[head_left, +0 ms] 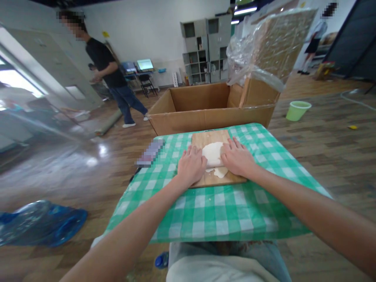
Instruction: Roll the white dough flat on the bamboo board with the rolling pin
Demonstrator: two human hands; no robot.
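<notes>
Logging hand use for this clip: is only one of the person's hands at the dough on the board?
No, the left hand and right hand are both at the dough, one at each side.

White light is entering through the window (20, 81) at the left, while ceiling lamps (245, 11) are glowing. The plastic wrap (243, 51) is glinting. The left side is looking smeared, the view is stretching at its edges, and coarse pixels are covering the phone (150, 152).

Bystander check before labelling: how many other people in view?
2: one person in a black shirt at left; another person far right in the background. The cardboard box could hide more.
</notes>
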